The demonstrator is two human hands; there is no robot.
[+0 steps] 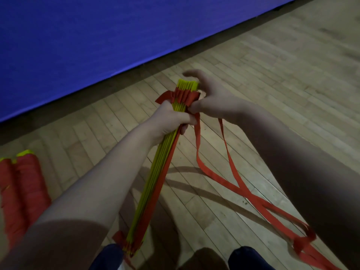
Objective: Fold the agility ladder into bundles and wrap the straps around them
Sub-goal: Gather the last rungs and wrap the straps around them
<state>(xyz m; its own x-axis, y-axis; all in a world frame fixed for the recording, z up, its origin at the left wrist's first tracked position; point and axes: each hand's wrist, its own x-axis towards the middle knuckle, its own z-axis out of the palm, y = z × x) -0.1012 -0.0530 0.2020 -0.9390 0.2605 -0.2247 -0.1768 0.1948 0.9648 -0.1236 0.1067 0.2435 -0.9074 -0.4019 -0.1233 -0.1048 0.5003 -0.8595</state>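
Left hand [171,117]: fist clamped round the rung bundle [157,172], just short of its far end.
Right hand [214,98]: right next to the left one, thumb and forefinger pinching the red strap [272,209], other fingers splayed.
Strap: slack, trailing from that pinch down to the floor [272,94].
Tip, imo: hold the fist tight, pull the slack out first, and lay each turn snug against the last.
Wrapped bundles [23,188]: on the floor beyond the left forearm.

Two hands, the left hand [171,117] and right hand [213,99]. One long stacked bundle of flat yellow rungs [155,182]. Two red-wrapped bundles [8,191] [32,182]. Two loose red fabric straps [198,152] [226,145].
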